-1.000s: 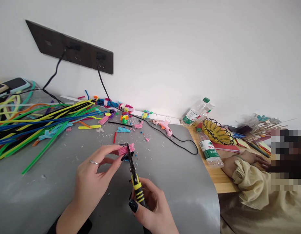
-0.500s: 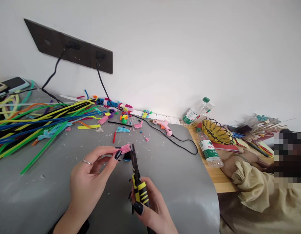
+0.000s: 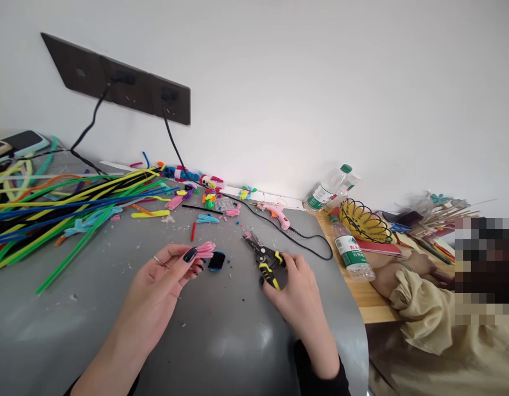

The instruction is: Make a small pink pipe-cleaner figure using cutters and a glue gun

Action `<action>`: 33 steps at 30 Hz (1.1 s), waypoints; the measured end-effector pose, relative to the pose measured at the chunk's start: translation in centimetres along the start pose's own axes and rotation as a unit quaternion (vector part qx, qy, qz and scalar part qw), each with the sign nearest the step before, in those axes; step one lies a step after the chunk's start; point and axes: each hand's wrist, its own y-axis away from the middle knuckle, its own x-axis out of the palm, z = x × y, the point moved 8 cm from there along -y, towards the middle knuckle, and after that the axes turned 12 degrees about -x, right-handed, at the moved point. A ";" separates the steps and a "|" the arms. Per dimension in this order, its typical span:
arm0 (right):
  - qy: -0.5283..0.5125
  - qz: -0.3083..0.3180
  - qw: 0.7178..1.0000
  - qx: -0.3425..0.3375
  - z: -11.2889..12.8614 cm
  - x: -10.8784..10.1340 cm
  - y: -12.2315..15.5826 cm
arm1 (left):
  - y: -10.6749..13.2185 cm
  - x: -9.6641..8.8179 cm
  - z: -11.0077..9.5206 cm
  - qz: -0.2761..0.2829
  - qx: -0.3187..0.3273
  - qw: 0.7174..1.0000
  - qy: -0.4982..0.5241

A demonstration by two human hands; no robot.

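Head view — the right hand (image 3: 296,289) has swung the yellow-handled pliers (image 3: 266,258) away from the pink pipe-cleaner piece (image 3: 205,250) and lowers them, still gripped, onto the grey table (image 3: 221,341), while the left hand (image 3: 164,275) keeps the piece pinched just above a small black-and-blue piece (image 3: 216,260) — the cutting looks finished.

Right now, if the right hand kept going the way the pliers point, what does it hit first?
The right hand holds yellow-and-black pliers tipped up-left across the grey table. Straight on, small scraps come first, then probably the black cable; depth is unclear.
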 end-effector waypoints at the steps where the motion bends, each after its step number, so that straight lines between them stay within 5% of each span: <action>1: -0.001 -0.003 1.000 -0.017 -0.3 0.1 -0.7 | 0.0 0.1 0.1 0.006 -0.007 1.000 0.001; 6: -0.135 -0.086 0.981 -0.106 2.9 -1.8 -1.8 | 0.6 0.9 0.0 0.048 -0.004 0.998 -0.037; 9: -0.364 0.010 0.915 -0.173 8.2 -1.0 -1.3 | 1.2 2.1 0.1 0.080 0.008 0.993 -0.083; 12: -0.497 0.032 0.852 -0.162 11.2 -0.5 -1.0 | 1.6 3.1 0.3 0.108 0.015 0.986 -0.127; 23: -0.551 0.023 0.832 -0.053 10.4 0.9 -1.4 | 1.9 3.0 0.7 0.141 0.023 0.970 -0.198; 33: -0.622 0.058 0.780 0.025 10.0 2.8 -1.5 | 2.8 3.7 -0.8 0.100 0.140 0.950 -0.259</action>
